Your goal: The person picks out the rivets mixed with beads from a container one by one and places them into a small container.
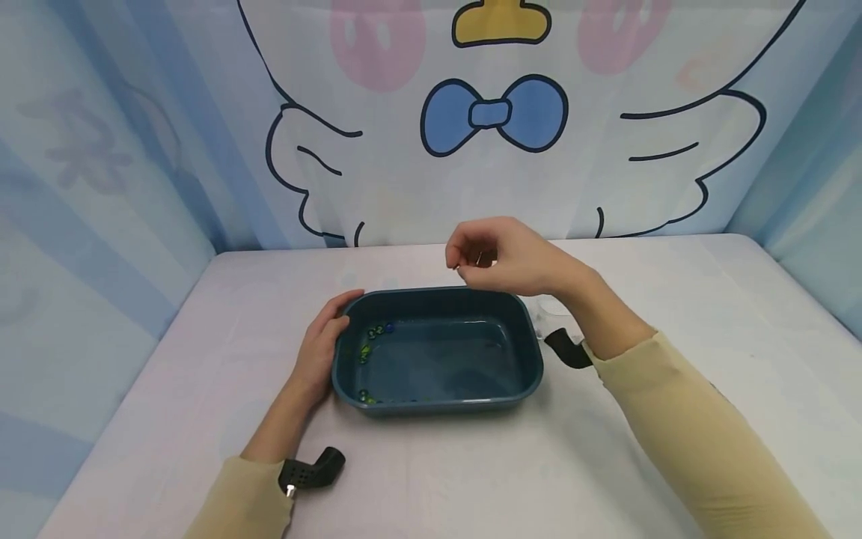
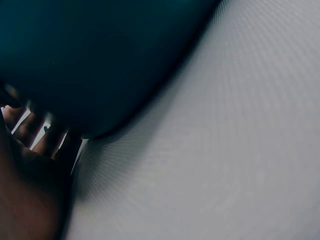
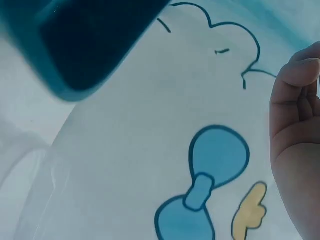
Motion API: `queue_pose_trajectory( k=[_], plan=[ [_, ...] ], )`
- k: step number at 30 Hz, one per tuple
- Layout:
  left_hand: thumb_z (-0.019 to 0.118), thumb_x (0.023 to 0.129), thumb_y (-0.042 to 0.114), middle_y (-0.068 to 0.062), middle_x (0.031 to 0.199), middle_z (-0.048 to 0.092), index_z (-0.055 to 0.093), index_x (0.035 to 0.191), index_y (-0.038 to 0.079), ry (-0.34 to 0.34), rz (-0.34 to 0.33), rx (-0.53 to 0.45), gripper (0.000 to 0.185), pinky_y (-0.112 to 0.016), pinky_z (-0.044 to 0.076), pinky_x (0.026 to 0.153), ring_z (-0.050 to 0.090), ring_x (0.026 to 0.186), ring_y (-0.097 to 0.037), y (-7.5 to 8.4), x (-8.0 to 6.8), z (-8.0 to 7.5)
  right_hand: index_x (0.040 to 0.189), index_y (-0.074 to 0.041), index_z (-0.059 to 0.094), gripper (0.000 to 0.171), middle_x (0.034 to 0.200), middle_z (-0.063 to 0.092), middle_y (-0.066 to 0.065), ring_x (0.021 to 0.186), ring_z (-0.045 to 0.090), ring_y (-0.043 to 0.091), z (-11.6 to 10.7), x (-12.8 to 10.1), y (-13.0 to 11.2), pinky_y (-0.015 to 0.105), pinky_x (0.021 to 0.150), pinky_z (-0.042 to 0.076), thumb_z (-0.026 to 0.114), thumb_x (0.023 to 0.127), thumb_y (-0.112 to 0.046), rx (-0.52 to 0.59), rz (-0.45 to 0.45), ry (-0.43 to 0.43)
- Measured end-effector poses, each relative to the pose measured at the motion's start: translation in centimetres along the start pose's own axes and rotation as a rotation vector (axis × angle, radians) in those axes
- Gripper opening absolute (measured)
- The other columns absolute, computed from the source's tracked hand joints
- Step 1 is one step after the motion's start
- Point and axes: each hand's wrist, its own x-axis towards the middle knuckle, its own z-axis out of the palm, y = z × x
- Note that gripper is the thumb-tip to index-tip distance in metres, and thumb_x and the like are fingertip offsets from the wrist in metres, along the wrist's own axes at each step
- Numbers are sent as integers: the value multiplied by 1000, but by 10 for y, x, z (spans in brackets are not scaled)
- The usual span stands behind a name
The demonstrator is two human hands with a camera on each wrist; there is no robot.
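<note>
Basin position: the dark teal rectangular basin (image 1: 438, 352) is sitting near the middle of the desk (image 1: 168, 359), its long axis running left to right across my view. Water is filling its floor, and small glass marbles (image 1: 374, 332) are lying along the left inner wall, with a few more at the front left corner.

My left hand (image 1: 322, 350) is resting against the basin's left outer wall, fingers (image 1: 340, 303) curling round the back left corner and bracing it. In the left wrist view the dark basin wall (image 2: 90, 60) is filling the upper left, touching my fingers (image 2: 35, 130) low in the frame.

My right hand (image 1: 501, 257) is hovering above the basin's far rim, right of centre, with the fingers (image 1: 461, 254) curled inward and the thumb pinching toward them. Something small may be held at the tips, but I cannot tell what, or whether the pinch is holding anything at all. The right wrist view is showing only the curled fingers (image 3: 295, 85) at the right edge and a basin corner (image 3: 75, 55) at upper left.

Governing relation: the marbles are lying below, nearer to me and to the left of the right hand, on the basin's left side. The left hand is the nearer one, just outside the wall beside them.

A clear, round item (image 1: 554, 305) is lying on the desk just beyond the basin's right end.
</note>
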Motion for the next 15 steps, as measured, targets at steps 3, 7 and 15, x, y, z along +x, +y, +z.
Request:
queue_pose_trajectory(
  k=[3,7,15],
  plan=[
    [27,105,8,-9,152,43,43,150,9,1,1,2,48,-44,22,119,38,139,-23,-1,0,0,96,-7,66,14,89,63,8,79,56,24,-5,-9,5,32,69,48,60,89,3,-4,18,29],
    [27,105,8,-9,152,44,43,149,8,1,4,-1,47,-44,23,119,39,138,-23,-1,-1,0,98,-5,65,14,91,62,9,80,56,24,-10,-21,15,31,69,48,59,89,4,-9,29,62],
    [27,105,7,-10,151,44,43,150,7,-7,20,-12,48,-43,24,118,39,138,-22,-1,0,0,98,-4,65,14,92,61,9,82,55,25,-19,-44,34,30,69,47,59,90,4,-18,104,110]
  ],
)
